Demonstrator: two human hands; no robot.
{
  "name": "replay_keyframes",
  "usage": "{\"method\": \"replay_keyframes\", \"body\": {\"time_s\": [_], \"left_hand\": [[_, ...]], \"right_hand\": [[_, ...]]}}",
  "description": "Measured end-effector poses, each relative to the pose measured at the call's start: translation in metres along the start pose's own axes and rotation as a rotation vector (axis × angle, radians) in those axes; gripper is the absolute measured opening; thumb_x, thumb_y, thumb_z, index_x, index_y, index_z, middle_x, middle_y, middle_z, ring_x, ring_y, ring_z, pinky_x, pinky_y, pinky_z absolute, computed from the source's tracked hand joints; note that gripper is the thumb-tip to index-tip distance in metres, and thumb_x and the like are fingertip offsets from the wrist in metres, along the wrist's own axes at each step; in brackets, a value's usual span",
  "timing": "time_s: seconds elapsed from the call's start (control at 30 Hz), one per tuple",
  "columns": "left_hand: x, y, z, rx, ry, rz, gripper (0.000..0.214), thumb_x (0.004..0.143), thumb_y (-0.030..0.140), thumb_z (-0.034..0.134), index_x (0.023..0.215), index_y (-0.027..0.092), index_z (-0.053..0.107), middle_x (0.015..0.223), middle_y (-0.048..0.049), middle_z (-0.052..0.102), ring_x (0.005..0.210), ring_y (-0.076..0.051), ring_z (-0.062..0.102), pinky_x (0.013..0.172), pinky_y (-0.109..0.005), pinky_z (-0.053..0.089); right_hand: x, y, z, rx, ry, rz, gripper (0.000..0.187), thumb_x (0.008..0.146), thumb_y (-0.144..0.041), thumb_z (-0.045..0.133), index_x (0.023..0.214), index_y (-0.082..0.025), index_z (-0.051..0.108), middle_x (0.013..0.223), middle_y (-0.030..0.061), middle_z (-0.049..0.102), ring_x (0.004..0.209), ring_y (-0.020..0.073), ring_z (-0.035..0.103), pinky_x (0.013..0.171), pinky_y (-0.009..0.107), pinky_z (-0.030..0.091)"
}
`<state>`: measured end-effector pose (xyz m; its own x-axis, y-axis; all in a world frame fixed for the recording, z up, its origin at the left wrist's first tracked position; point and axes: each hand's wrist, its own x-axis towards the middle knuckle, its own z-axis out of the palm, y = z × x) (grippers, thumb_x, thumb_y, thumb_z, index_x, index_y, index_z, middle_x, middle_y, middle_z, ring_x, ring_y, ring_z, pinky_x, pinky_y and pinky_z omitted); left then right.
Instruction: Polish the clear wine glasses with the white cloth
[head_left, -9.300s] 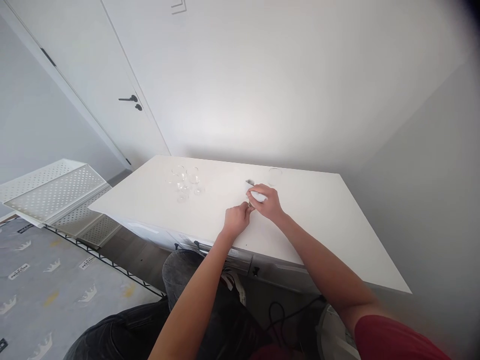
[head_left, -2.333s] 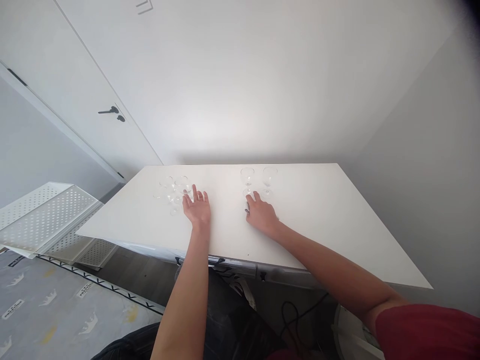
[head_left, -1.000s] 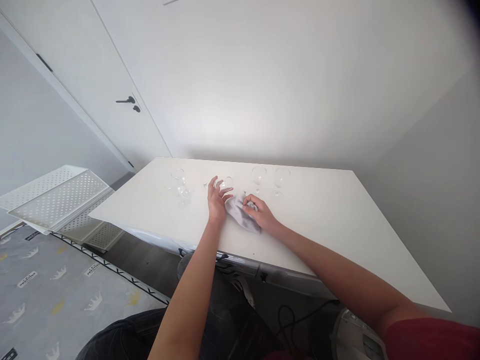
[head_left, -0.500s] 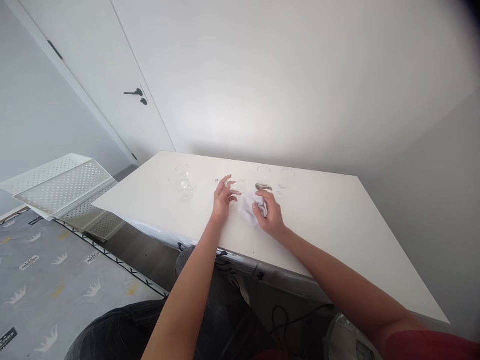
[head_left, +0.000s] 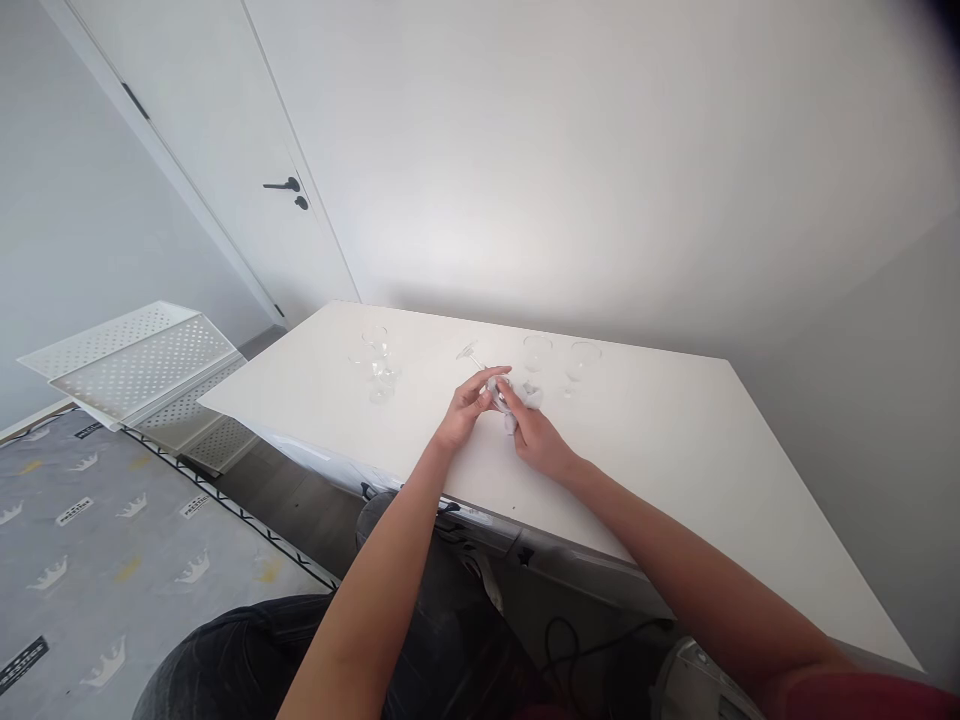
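Note:
My left hand [head_left: 469,408] is wrapped around the bowl of a clear stemmed glass [head_left: 469,351], which lies tilted with its foot pointing away from me. A crumpled white cloth [head_left: 531,396] is in my right hand [head_left: 536,432], whose fingers press it at the glass's bowl. The two hands meet there and hide most of the bowl. Just beyond them stand two more clear stemmed glasses, one behind the cloth [head_left: 538,348] and another to its right [head_left: 586,356].
Several clear glasses [head_left: 381,370] stand grouped on the left part of the white table [head_left: 675,450]. A white perforated rack [head_left: 142,365] is beyond the table's left end, above a patterned grey mattress [head_left: 150,560]. A wall runs behind the table.
My left hand, loosely spread before, has closed around the stemmed glass. My right hand has brought the cloth up against it. The view has shifted slightly left.

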<state>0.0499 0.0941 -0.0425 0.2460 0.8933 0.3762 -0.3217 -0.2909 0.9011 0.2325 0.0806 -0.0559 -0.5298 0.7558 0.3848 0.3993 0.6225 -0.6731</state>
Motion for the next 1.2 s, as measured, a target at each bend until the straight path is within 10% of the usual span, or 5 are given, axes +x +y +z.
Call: {"method": "replay_keyframes", "body": {"time_s": [0.27, 0.5, 0.63, 0.9, 1.2], "left_hand": [[0.003, -0.004, -0.003, -0.086, 0.099, 0.045, 0.06, 0.085, 0.049, 0.081, 0.139, 0.029, 0.066, 0.148, -0.0124, 0.059, 0.124, -0.029, 0.06, 0.095, -0.039, 0.055], [0.002, -0.012, -0.006, 0.071, 0.159, 0.004, 0.056, 0.084, 0.05, 0.082, 0.133, 0.025, 0.07, 0.118, -0.0093, 0.069, 0.088, -0.019, 0.065, 0.072, -0.03, 0.056], [0.002, -0.013, -0.005, 0.218, 0.277, -0.033, 0.046, 0.085, 0.053, 0.079, 0.118, 0.023, 0.071, 0.08, -0.0011, 0.059, 0.067, -0.013, 0.054, 0.055, -0.024, 0.045], [0.003, -0.008, -0.001, 0.0, 0.174, 0.074, 0.043, 0.089, 0.048, 0.077, 0.123, 0.024, 0.066, 0.147, -0.0124, 0.058, 0.106, -0.022, 0.064, 0.092, -0.036, 0.052], [0.006, -0.016, -0.005, -0.043, 0.157, 0.026, 0.046, 0.092, 0.047, 0.073, 0.132, 0.025, 0.064, 0.126, -0.0092, 0.067, 0.11, -0.024, 0.064, 0.096, -0.037, 0.051]], "right_hand": [[0.006, -0.002, -0.009, 0.92, 0.076, 0.251, 0.086, 0.086, -0.029, 0.063, 0.163, -0.038, 0.026, 0.132, 0.0068, 0.065, 0.095, 0.0217, 0.071, 0.089, 0.046, 0.061], [0.001, 0.0, 0.001, 0.453, 0.097, 0.081, 0.086, 0.082, -0.016, 0.056, 0.163, -0.03, 0.029, 0.149, 0.0112, 0.058, 0.125, 0.0266, 0.063, 0.106, 0.048, 0.053], [0.001, -0.005, 0.007, 0.194, -0.025, 0.089, 0.092, 0.076, -0.008, 0.048, 0.163, -0.029, 0.028, 0.135, 0.0087, 0.067, 0.104, 0.0227, 0.068, 0.098, 0.045, 0.055], [0.01, -0.004, -0.005, 0.886, 0.107, 0.318, 0.083, 0.084, -0.023, 0.056, 0.16, -0.033, 0.027, 0.142, 0.01, 0.06, 0.099, 0.0228, 0.072, 0.085, 0.044, 0.06], [0.008, 0.004, 0.003, 0.832, 0.252, 0.199, 0.069, 0.083, -0.018, 0.067, 0.147, -0.037, 0.052, 0.146, 0.0028, 0.061, 0.115, 0.0232, 0.066, 0.087, 0.035, 0.057]]}}
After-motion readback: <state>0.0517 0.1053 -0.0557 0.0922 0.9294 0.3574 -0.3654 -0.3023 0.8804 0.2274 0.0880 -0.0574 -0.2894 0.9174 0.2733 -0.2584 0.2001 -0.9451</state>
